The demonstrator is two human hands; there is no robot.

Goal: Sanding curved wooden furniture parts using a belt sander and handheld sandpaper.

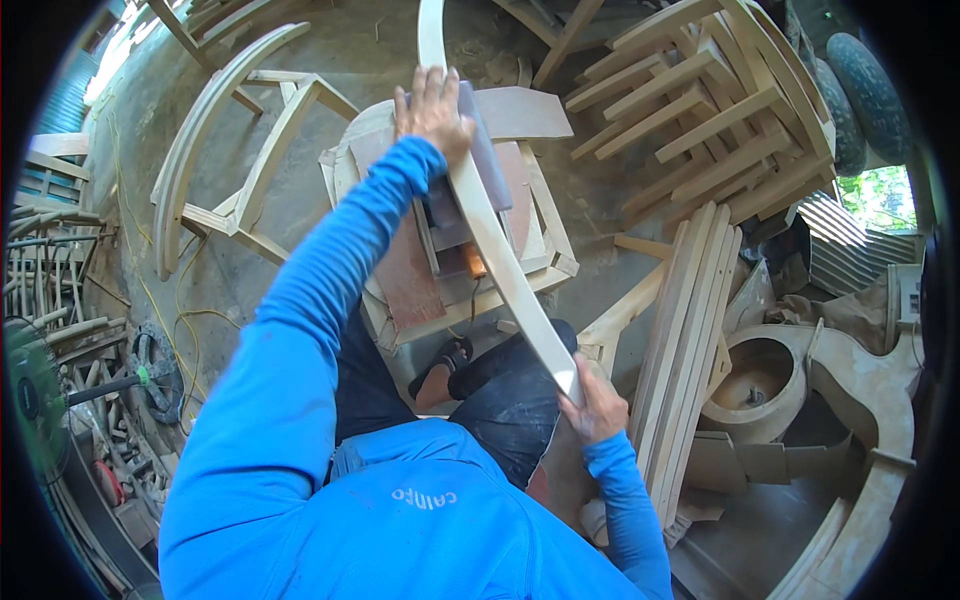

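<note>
1. We see the curved wooden strip running aslant over the low surface, its near end beyond the edge by our knees and its far end leaving the top of the view.
2. Our left hand lies on the upper part of the strip, its fingers slightly apart over the wood; we cannot tell whether they close around the underside.
3. Our right hand has its fingers clamped on the near end.
4. Beneath the strip we see a greyish purple block, with an orange handle poking out just beside the wood. We cannot tell whether the strip rests on the block.
5. As for progress, we judge the strip's bend and long edges to be already cut. It looks pale and fairly even, but we cannot tell how smooth its faces are. No joint to another part shows, so we take it as a loose piece, any finishing and fitting apparently left.
6. To our right, several long strips lie side by side, apart from the one in our hands. A stack of wooden frames stands beyond them, and a curved wooden frame, already joined, stands to our left.
</note>
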